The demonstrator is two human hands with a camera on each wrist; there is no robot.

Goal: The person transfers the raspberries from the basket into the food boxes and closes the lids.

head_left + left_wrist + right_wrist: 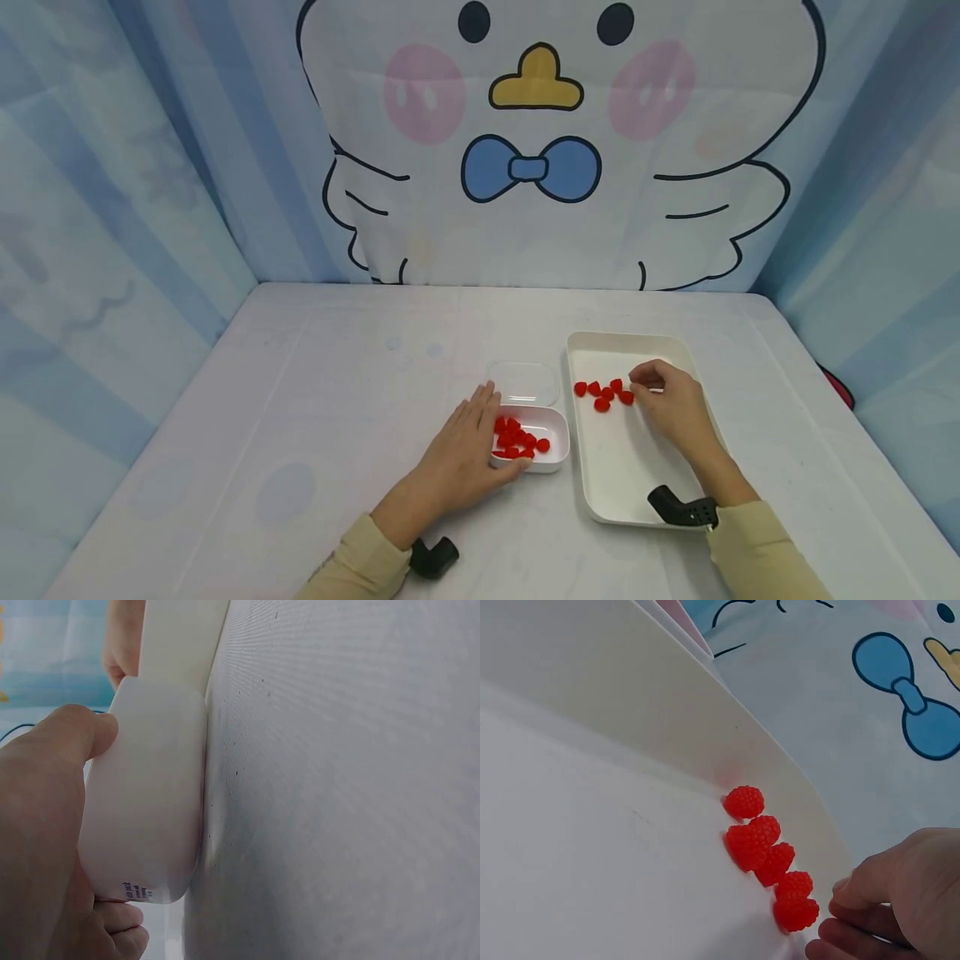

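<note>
Berries (pixel 602 405) in tray (pixel 630 483) and in box (pixel 557 457)

Left hand (pixel 461 458) holds the white box at its left side, with thumb (pixel 103 735) on the near rim; more red berries lie inside. Right hand (pixel 675 408) is above the tray, its fingers (pixel 847 941) bent together just beside the berries; I cannot tell whether they pinch one. Box and tray stand side by side on the worktop (pixel 337 417).

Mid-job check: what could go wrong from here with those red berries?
The red berries in the tray lie bunched, some touching, so the right hand, close beside them in the tray, might nudge a neighbour or catch two at once. The left hand grips the white box at its rim; uneven pressure could tip it and spill the berries inside.
</note>
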